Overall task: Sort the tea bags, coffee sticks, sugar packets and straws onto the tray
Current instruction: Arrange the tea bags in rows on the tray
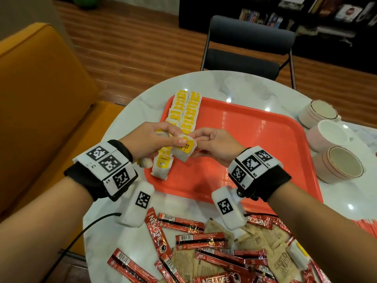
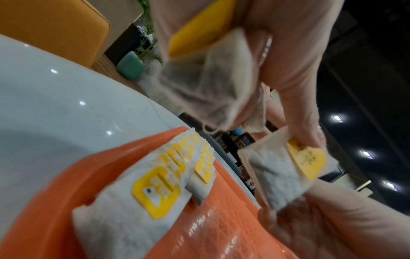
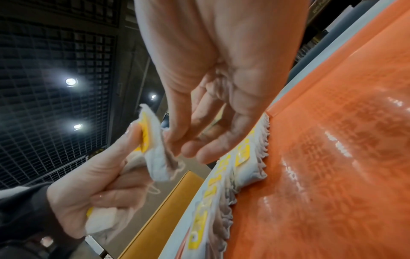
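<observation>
Above the orange tray's (image 1: 255,139) left part, both hands meet on one white tea bag with a yellow tag (image 1: 184,153). My left hand (image 1: 177,142) presses its thumb on the tag and keeps more tea bags (image 2: 206,82) bunched in its curled fingers. My right hand (image 1: 195,137) pinches the same bag's edge (image 3: 162,157) with thumb and forefinger. Two rows of tea bags (image 1: 185,113) lie along the tray's left side. Red coffee sticks (image 1: 200,240) and brown sugar packets (image 1: 265,242) lie heaped on the table near me. Red striped straws (image 1: 367,224) show at the right edge.
Three white cups (image 1: 328,135) stand to the right of the tray on the round marble table (image 1: 130,111). A dark chair (image 1: 244,48) is behind the table, an orange sofa (image 1: 40,99) to its left. A black cable (image 1: 81,231) hangs off the near-left rim.
</observation>
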